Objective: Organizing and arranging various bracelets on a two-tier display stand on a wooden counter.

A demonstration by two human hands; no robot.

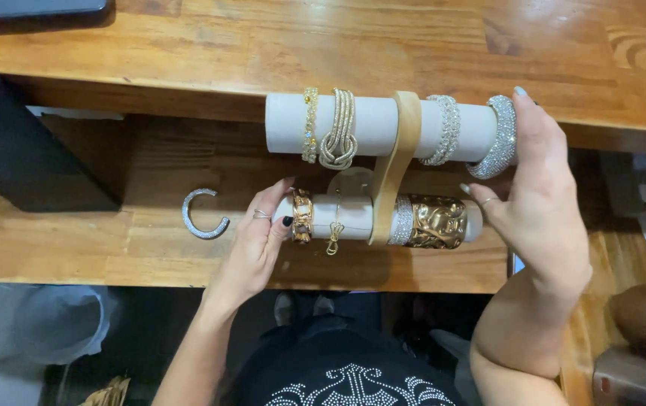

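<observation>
I see a glossy, varnished wood tabletop [428,45] with visible grain under a bracelet stand whose two rolls [376,124] look matt and soft, like pale velvet, on a smooth light wooden upright [402,143]. At lower centre a hammered gold cuff [437,222] shines like polished metal, while the open cuff [204,216] at left and the wide bangle [500,137] at upper right sparkle with rough, stone-set silver surfaces.

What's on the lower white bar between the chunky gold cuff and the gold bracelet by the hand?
In the head view, a sparkly silver band, the wooden stand post, and a thin gold chain.
</observation>
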